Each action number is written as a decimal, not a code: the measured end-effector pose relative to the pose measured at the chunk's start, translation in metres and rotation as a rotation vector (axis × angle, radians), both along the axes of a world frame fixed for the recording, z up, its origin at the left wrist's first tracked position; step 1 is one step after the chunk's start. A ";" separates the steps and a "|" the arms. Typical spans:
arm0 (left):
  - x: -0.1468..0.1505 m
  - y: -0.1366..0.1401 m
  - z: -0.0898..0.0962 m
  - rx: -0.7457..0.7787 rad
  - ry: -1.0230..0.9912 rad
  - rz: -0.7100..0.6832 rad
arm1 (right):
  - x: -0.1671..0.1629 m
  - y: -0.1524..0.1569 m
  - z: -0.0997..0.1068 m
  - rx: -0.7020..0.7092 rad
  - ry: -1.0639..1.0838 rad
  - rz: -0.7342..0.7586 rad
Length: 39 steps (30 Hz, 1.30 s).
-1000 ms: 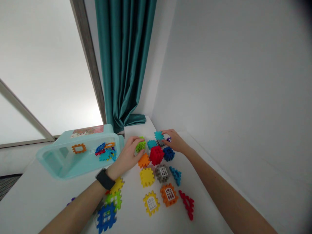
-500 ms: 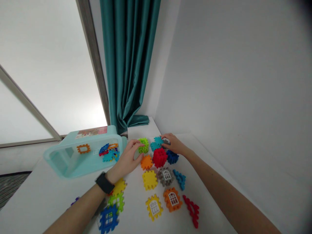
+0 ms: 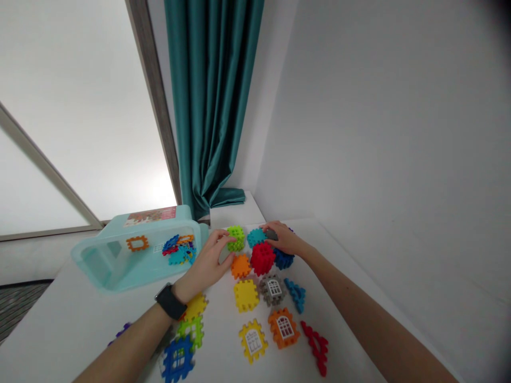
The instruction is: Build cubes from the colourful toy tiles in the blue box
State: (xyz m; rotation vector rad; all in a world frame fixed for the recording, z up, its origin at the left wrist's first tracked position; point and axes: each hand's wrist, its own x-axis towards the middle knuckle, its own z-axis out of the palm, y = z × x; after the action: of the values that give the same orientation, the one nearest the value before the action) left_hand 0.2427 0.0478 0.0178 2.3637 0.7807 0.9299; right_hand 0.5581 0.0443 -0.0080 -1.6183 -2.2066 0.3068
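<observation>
My left hand (image 3: 211, 261), a dark watch on its wrist, has its fingers apart. Its fingertips reach the stack of lime-green interlocking tiles (image 3: 236, 238), and the thumb is beside an orange tile (image 3: 240, 266). My right hand (image 3: 284, 238) has fingers and thumb curved round a grey tile (image 3: 271, 234), which they partly cover. Just left of it lies a teal tile stack (image 3: 256, 237). A red stack (image 3: 262, 258) and a dark blue stack (image 3: 283, 258) stand nearer to me, below the right hand.
A pale turquoise bin (image 3: 90, 271) with loose tiles stands at the left. Closer on the white table are yellow (image 3: 246, 295), grey window (image 3: 273, 290) and orange window tiles (image 3: 283, 327), plus blue (image 3: 296, 295) and red triangular pieces (image 3: 317, 348). A green curtain (image 3: 211, 106) hangs behind.
The upper teal tile has come down level with the other teal tiles. My right hand has shifted slightly over the grey tile. My left hand stays almost still.
</observation>
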 end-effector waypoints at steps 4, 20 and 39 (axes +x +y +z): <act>0.000 0.000 -0.002 0.005 0.006 -0.008 | -0.002 0.002 0.002 -0.010 0.001 0.014; -0.005 -0.004 0.004 0.000 0.021 -0.005 | -0.005 0.015 0.003 -0.054 0.002 0.109; -0.007 -0.004 -0.001 0.003 0.041 -0.003 | -0.016 0.020 0.011 -0.141 -0.109 0.135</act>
State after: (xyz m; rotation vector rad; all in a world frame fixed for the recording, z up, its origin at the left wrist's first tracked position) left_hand 0.2355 0.0435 0.0171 2.3928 0.7914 0.8846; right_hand 0.5417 0.0641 0.0028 -1.5946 -2.4316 0.4302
